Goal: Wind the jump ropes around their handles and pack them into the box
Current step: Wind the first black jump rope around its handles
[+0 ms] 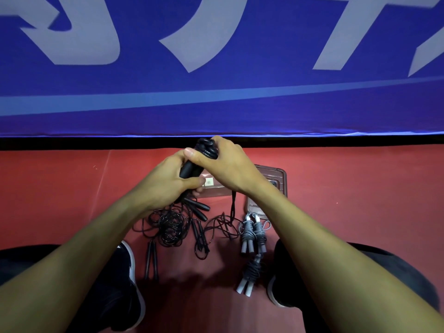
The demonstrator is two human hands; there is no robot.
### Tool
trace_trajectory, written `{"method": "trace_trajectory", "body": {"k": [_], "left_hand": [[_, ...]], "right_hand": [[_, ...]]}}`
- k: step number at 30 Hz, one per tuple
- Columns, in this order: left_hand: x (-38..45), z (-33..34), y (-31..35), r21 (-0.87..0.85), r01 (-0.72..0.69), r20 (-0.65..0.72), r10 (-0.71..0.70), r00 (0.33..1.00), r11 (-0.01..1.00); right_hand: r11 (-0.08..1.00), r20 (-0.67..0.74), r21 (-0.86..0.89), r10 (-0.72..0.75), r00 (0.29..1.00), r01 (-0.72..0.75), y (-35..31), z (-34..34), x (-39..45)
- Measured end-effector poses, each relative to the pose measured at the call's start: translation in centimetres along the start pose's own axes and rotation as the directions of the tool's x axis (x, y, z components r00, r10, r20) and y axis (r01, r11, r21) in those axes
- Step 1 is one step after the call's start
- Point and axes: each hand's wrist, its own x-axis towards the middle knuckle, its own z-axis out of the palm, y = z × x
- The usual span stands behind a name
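while both hands meet above the red floor (360, 200), the left hand (165, 181) is wrapped tight round the black handles (189, 170), and the right hand (225, 167) is curled over the wound rope (206, 147) at their far end. loose black ropes (173, 224) lie near, grey bundles (254, 234) to the right, the box (276, 179) just beyond.

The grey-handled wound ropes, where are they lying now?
In the head view, the grey-handled wound ropes lie on the red floor, under the right forearm, beside the loose black ropes.
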Motion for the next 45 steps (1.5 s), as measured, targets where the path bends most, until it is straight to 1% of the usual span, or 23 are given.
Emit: {"method": "trace_trajectory", "body": {"k": [1,4,6,10,14,18,22,25,27,28,31,34,36,39,42,45], "left_hand": [[0.1,0.2,0.0,-0.032,-0.004,-0.018,0.003,1.0,0.999],[0.2,0.5,0.1,-0.047,-0.029,-0.11,0.023,0.994,0.998],[0.3,0.6,0.1,-0.092,-0.023,-0.129,0.011,0.992,0.996],[0.3,0.6,0.2,-0.132,-0.036,-0.096,0.023,0.995,0.991],[0.6,0.0,-0.1,-0.221,-0.018,-0.047,0.008,0.999,0.975],[0.6,0.3,-0.6,-0.144,-0.038,-0.047,0.031,0.998,0.989],[0.4,0.8,-0.2,-0.164,-0.011,-0.014,0.009,1.0,0.986],[0.3,0.7,0.2,-0.241,0.017,-0.023,-0.023,0.999,0.97],[0.3,0.5,0.2,-0.334,0.032,-0.047,-0.051,0.998,0.942],[0.3,0.5,0.1,-0.348,0.033,-0.055,-0.055,0.997,0.937],[0.5,0.4,0.1,-0.302,0.005,-0.052,-0.021,0.998,0.953],[0.5,0.3,0.1,-0.331,-0.007,-0.043,-0.007,0.999,0.944],[0.5,0.1,0.0,-0.324,-0.009,-0.043,-0.005,0.999,0.946],[0.5,-0.1,-0.4,-0.273,-0.029,-0.093,0.003,0.996,0.962],[0.4,-0.3,-0.3,-0.225,-0.03,-0.111,0.005,0.994,0.974],[0.2,-0.4,0.1,-0.192,-0.014,-0.105,-0.006,0.994,0.981]], "right_hand": [[1.0,-0.015,0.007,-0.011,1.0,0.011,0.1,-0.1,0.0],[0.999,-0.07,0.016,-0.027,0.997,0.028,0.1,-0.6,0.0],[1.0,-0.09,0.017,-0.021,0.996,0.022,0.1,-0.7,0.1],[1.0,-0.097,0.025,-0.004,0.995,0.007,0.5,-0.7,0.2],[1.0,-0.097,0.026,0.0,0.995,0.003,0.7,-0.5,0.4],[0.999,-0.067,0.048,0.017,0.998,-0.014,0.8,-0.1,0.5],[0.999,-0.022,0.035,-0.026,0.999,0.027,0.4,0.0,0.4],[0.999,-0.015,0.034,-0.021,1.0,0.022,0.2,-0.1,0.3],[0.999,-0.037,0.045,-0.005,0.999,0.007,0.3,-0.2,0.3],[0.999,-0.052,0.054,0.006,0.999,-0.003,0.3,-0.3,0.3],[0.998,-0.065,0.063,0.031,0.997,-0.027,0.5,-0.5,0.3],[0.997,-0.054,0.066,0.033,0.998,-0.029,0.5,-0.4,0.3],[0.998,-0.048,0.064,0.019,0.999,-0.016,0.6,-0.2,0.4],[0.998,-0.024,0.056,-0.004,1.0,0.006,0.6,-0.1,0.4],[0.998,0.003,0.062,-0.025,1.0,0.024,0.3,-0.1,0.2],[0.997,0.023,0.058,-0.048,0.999,0.047,-0.1,0.0,0.1]]}}
